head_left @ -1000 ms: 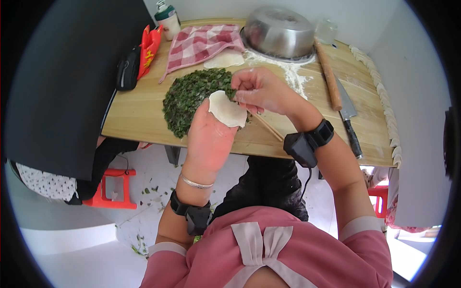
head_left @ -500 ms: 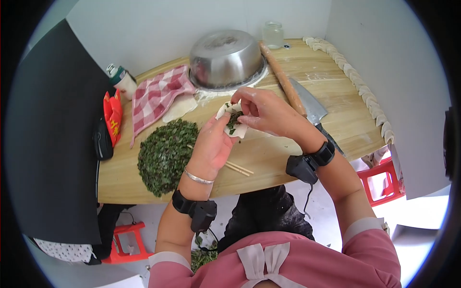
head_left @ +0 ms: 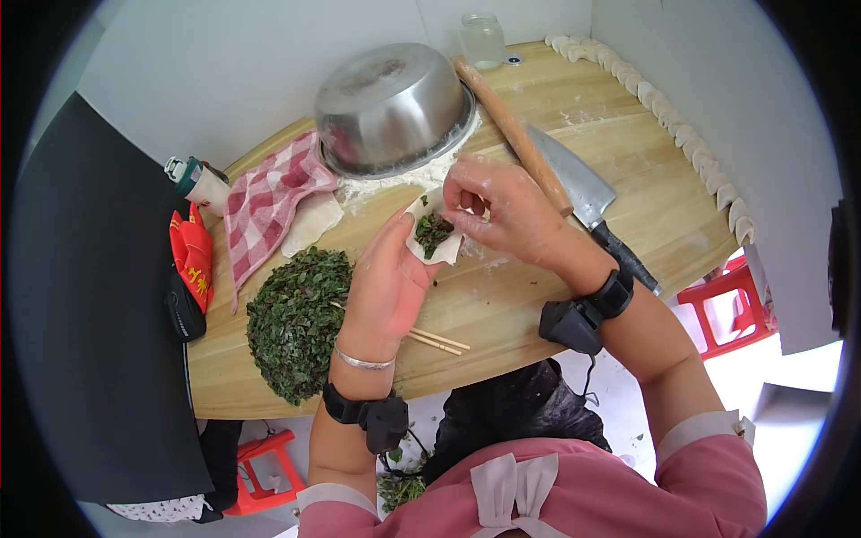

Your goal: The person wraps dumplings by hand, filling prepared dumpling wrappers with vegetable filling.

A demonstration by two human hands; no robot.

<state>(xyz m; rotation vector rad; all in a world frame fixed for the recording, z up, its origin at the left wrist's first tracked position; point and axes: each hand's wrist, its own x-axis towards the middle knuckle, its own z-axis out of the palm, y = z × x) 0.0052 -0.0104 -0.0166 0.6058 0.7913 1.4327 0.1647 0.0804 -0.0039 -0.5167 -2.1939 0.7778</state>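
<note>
**Fingers [head_left: 396, 237] of the left hand [head_left: 387, 280] hold a filled dough wrapper [head_left: 447, 252]**

Head view: the left hand is half curled, thumb over the wrapper's rim. The right hand [head_left: 504, 208] bends its fingers at the wrapper's two o'clock; whether they pinch it, I cannot tell. Dark green filling [head_left: 434, 235] sits mid-wrapper. On the bench [head_left: 502, 314], from the wrapper: chopped greens [head_left: 300, 327] at eight o'clock, chopsticks [head_left: 438, 342] at six, metal bowl [head_left: 386, 112] at eleven.

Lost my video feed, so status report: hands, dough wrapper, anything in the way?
Left hand holds dough wrapper, unsealed, chopped greens on it. Right hand at wrapper's edge, grip unclear. Nothing visibly blocking; chopsticks lie on table.
</note>
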